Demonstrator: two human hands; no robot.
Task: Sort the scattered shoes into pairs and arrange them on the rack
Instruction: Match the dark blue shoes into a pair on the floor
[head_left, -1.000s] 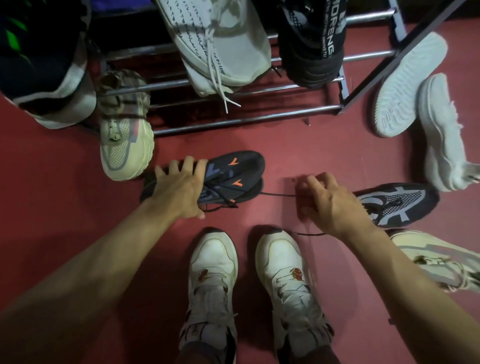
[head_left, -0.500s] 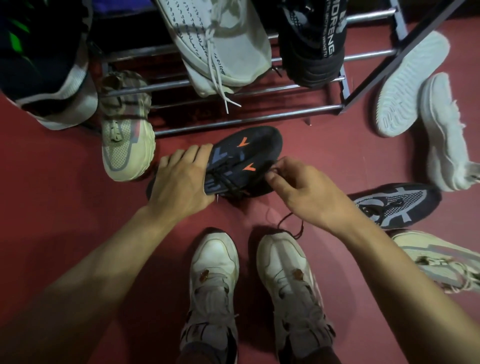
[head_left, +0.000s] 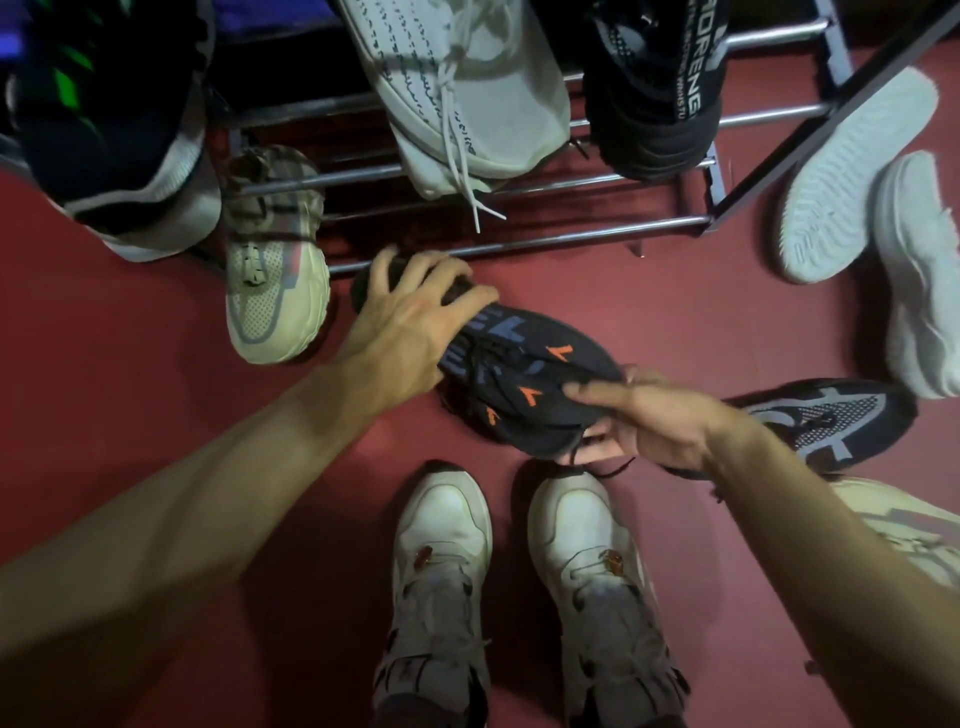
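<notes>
A black shoe with orange marks (head_left: 524, 384) is held above the red floor, heel toward the rack and toe toward me. My left hand (head_left: 415, 317) grips its heel end, fingers curled over the collar. My right hand (head_left: 644, 421) grips its toe end, thumb on top, with the black lace hanging below. The metal shoe rack (head_left: 545, 241) stands just beyond, carrying a white shoe (head_left: 467, 98) and a black knit shoe (head_left: 654, 88).
A beige shoe (head_left: 275, 296) lies half under the rack at left. A dark shoe with green marks (head_left: 104, 119) is at far left. Two white shoes (head_left: 883, 208) lie at right, a black-and-grey shoe (head_left: 831, 421) and a cream shoe (head_left: 904, 530) lower right. My own white shoes (head_left: 441, 545) stand below.
The black shoe has turned and shifted right, its heel swinging toward the rack. My left hand moved up onto the heel; my right hand left the lace and took the toe.
</notes>
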